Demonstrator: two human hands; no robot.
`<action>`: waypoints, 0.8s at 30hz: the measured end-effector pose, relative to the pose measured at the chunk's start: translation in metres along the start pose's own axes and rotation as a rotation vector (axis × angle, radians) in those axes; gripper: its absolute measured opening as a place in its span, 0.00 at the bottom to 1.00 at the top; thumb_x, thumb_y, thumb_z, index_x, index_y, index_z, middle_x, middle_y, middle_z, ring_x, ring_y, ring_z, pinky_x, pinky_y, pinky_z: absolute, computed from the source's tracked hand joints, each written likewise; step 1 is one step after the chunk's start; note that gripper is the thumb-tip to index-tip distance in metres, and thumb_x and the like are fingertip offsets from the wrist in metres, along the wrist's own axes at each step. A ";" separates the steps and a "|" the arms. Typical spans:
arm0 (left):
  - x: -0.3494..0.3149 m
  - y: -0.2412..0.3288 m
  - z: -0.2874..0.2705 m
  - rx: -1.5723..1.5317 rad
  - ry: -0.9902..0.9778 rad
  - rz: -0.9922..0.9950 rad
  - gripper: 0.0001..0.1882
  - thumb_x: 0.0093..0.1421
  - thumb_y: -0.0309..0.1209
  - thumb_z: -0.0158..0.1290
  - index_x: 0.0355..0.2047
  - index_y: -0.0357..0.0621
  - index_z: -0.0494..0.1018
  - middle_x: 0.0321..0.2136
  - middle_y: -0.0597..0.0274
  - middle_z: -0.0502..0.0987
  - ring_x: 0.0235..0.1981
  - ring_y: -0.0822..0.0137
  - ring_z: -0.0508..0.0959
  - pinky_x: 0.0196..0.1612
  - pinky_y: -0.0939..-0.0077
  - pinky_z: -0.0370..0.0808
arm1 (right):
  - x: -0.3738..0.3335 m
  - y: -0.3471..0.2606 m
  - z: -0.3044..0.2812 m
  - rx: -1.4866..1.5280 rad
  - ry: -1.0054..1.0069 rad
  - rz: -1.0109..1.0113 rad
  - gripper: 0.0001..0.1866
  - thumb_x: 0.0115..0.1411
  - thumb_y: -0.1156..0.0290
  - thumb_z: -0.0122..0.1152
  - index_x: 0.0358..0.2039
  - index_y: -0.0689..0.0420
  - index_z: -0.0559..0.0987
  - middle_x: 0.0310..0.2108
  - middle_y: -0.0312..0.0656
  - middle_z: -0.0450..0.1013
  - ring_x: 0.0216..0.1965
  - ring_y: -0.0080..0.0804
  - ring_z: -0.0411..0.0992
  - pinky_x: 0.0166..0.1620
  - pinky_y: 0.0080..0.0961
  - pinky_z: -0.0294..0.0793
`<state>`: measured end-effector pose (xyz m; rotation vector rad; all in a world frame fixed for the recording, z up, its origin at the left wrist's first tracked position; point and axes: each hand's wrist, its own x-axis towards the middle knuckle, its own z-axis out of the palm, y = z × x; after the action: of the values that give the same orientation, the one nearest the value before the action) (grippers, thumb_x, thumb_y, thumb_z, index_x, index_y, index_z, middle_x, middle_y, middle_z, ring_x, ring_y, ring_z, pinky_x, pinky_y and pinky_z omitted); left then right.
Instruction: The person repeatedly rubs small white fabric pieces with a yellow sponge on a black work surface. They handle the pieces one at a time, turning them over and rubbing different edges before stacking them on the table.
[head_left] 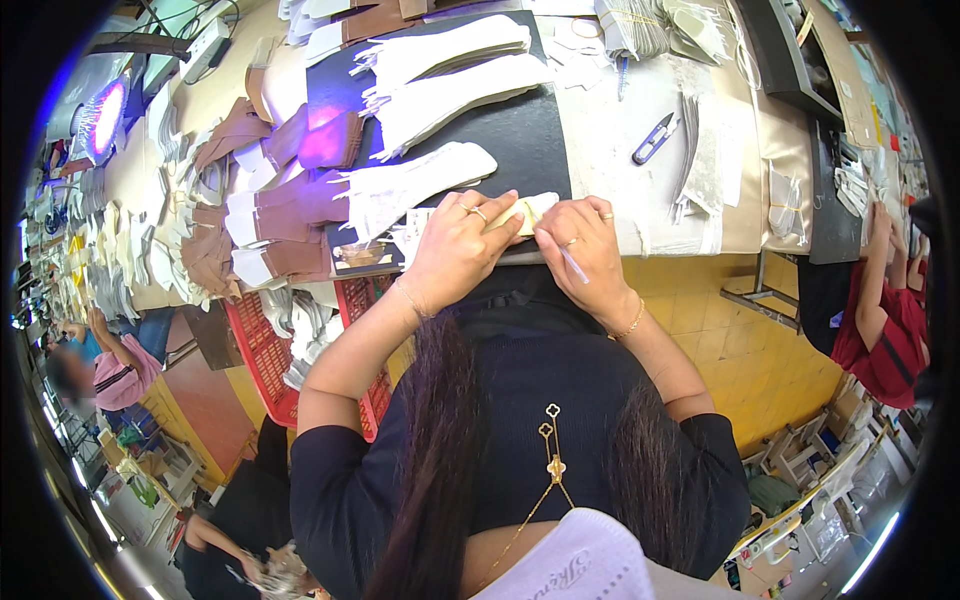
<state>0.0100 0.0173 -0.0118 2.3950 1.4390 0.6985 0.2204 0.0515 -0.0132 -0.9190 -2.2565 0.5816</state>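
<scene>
At the mat's near edge, the left hand pinches a pale piece, likely light, soft and best held by its edges, while the right hand, close against it, seemingly grips a thin stick.

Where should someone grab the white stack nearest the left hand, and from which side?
I'd probably pinch the white stack at its rounded right end, coming from the right, beyond the left hand: that end lies apart from the brown pieces, while the ragged left end sits near them.
</scene>
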 end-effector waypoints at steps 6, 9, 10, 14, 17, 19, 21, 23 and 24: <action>0.001 -0.009 -0.001 -0.225 -0.012 -0.118 0.15 0.53 0.32 0.68 0.42 0.44 0.84 0.48 0.59 0.83 0.40 0.60 0.79 0.48 0.65 0.76 | -0.013 0.003 -0.016 0.114 0.053 0.014 0.06 0.67 0.67 0.58 0.38 0.56 0.76 0.36 0.41 0.77 0.38 0.38 0.75 0.54 0.40 0.66; 0.002 -0.013 -0.003 -0.368 -0.028 -0.241 0.16 0.54 0.31 0.68 0.43 0.44 0.84 0.46 0.59 0.83 0.43 0.59 0.80 0.50 0.66 0.77 | -0.015 0.005 -0.008 0.217 0.177 0.044 0.11 0.70 0.63 0.56 0.45 0.57 0.75 0.42 0.44 0.78 0.43 0.41 0.74 0.59 0.43 0.66; 0.003 -0.014 -0.005 -0.418 -0.029 -0.275 0.16 0.54 0.30 0.69 0.44 0.43 0.84 0.46 0.58 0.84 0.46 0.58 0.81 0.52 0.66 0.77 | -0.016 0.004 -0.005 0.254 0.197 0.056 0.12 0.71 0.62 0.55 0.47 0.57 0.75 0.44 0.45 0.77 0.46 0.42 0.74 0.61 0.44 0.65; 0.004 -0.017 -0.009 -0.508 -0.019 -0.342 0.17 0.54 0.31 0.69 0.44 0.42 0.84 0.46 0.56 0.84 0.48 0.58 0.81 0.53 0.66 0.77 | -0.019 0.003 0.004 0.312 0.227 0.050 0.16 0.73 0.61 0.53 0.52 0.57 0.71 0.49 0.48 0.76 0.52 0.46 0.70 0.63 0.46 0.65; 0.004 -0.017 -0.010 -0.557 -0.003 -0.360 0.17 0.54 0.33 0.69 0.44 0.42 0.83 0.45 0.55 0.84 0.47 0.56 0.82 0.53 0.66 0.76 | -0.019 0.001 0.005 0.365 0.247 0.063 0.15 0.73 0.61 0.52 0.53 0.58 0.71 0.51 0.49 0.75 0.53 0.47 0.70 0.63 0.45 0.65; 0.004 -0.018 -0.009 -0.590 0.000 -0.380 0.17 0.54 0.32 0.69 0.44 0.42 0.83 0.45 0.55 0.84 0.48 0.57 0.82 0.53 0.66 0.76 | -0.018 0.001 0.004 0.323 0.243 0.048 0.16 0.73 0.61 0.52 0.53 0.58 0.71 0.51 0.49 0.75 0.53 0.47 0.70 0.63 0.45 0.65; 0.003 -0.018 -0.008 -0.628 0.022 -0.385 0.17 0.54 0.32 0.69 0.44 0.41 0.83 0.45 0.54 0.84 0.47 0.57 0.82 0.53 0.67 0.77 | -0.018 0.001 0.003 0.313 0.239 0.044 0.16 0.73 0.61 0.52 0.54 0.58 0.71 0.51 0.49 0.74 0.53 0.47 0.69 0.63 0.44 0.65; 0.001 -0.018 -0.006 -0.666 0.037 -0.392 0.18 0.54 0.31 0.69 0.44 0.41 0.82 0.45 0.54 0.84 0.47 0.58 0.82 0.52 0.67 0.77 | -0.018 0.001 0.003 0.335 0.238 0.048 0.16 0.73 0.61 0.52 0.54 0.58 0.71 0.51 0.49 0.74 0.53 0.47 0.69 0.63 0.44 0.65; 0.001 -0.018 -0.005 -0.685 0.044 -0.395 0.18 0.54 0.31 0.70 0.44 0.41 0.82 0.45 0.54 0.84 0.47 0.58 0.83 0.52 0.67 0.77 | -0.019 0.001 0.004 0.332 0.233 0.055 0.16 0.73 0.62 0.52 0.54 0.58 0.71 0.52 0.49 0.75 0.53 0.47 0.69 0.63 0.44 0.65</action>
<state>-0.0057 0.0262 -0.0156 1.5380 1.3419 0.9474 0.2288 0.0380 -0.0238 -0.8347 -1.8626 0.8018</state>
